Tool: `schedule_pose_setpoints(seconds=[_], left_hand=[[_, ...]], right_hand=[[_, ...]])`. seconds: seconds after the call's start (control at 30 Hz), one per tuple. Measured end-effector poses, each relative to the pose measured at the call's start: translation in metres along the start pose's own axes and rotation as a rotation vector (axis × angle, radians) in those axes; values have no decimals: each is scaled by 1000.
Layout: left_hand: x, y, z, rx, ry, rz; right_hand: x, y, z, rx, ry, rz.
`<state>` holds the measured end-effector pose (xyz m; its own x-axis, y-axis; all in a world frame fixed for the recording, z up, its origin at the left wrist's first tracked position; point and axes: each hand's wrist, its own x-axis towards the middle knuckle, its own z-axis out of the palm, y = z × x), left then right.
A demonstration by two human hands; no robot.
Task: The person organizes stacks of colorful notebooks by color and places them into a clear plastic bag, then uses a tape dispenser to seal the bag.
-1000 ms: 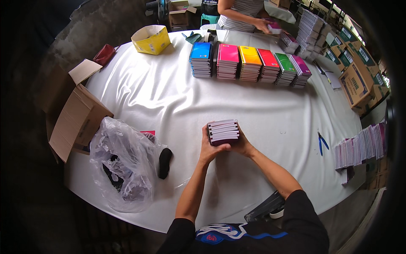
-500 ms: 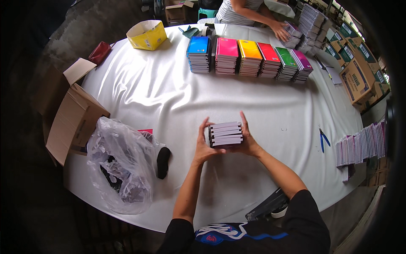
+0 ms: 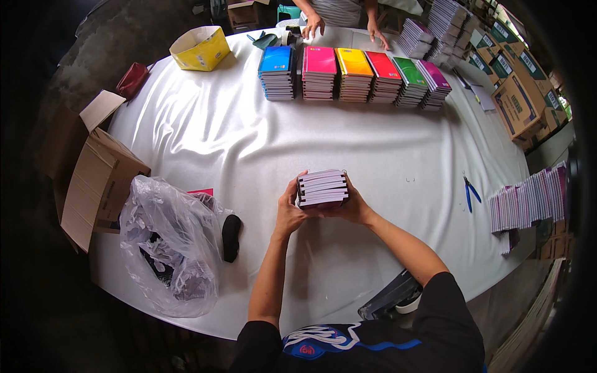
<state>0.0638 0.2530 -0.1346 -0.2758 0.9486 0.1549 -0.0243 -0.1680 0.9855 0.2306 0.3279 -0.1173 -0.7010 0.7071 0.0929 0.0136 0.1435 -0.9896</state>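
Between my two hands is a small stack of notebooks, its white page edges facing up toward me and dark binding bits along the sides. My left hand wraps the stack's left side, and my right hand closes round its right side. The covers of these notebooks are mostly hidden. Beyond them, at the far side of the table, stand stacked notebooks in a row: blue, pink, yellow, red, green and purple.
A clear plastic bag, a black pouch-like object and an open cardboard box are on the left. Blue-handled pliers and a notebook row lie right. A co-worker's hands hover behind the stacks; a yellow container stands far left.
My fingers have closed in against the sides of the notebook stack. The co-worker's hands have moved left from the grey stacks to behind the coloured ones. The whole view has shifted slightly.
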Motion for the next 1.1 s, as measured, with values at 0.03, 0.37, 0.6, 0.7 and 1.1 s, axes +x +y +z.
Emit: schedule_pose_setpoints(seconds=[0.03, 0.37, 0.6, 0.7, 1.1], left_hand=[[1, 4, 9, 37, 6, 52], [-5, -6, 19, 50, 134, -51], [-5, -3, 19, -28, 88, 83], [-4, -2, 20, -106, 88, 97], [-1, 0, 20, -67, 85, 107]], right_hand=[[-2, 10, -1, -57, 45, -58], [-5, 8, 2, -347, 189, -233], [-38, -14, 0, -272, 289, 12], [-37, -25, 4, -294, 310, 67], [-29, -17, 3, -337, 260, 8]])
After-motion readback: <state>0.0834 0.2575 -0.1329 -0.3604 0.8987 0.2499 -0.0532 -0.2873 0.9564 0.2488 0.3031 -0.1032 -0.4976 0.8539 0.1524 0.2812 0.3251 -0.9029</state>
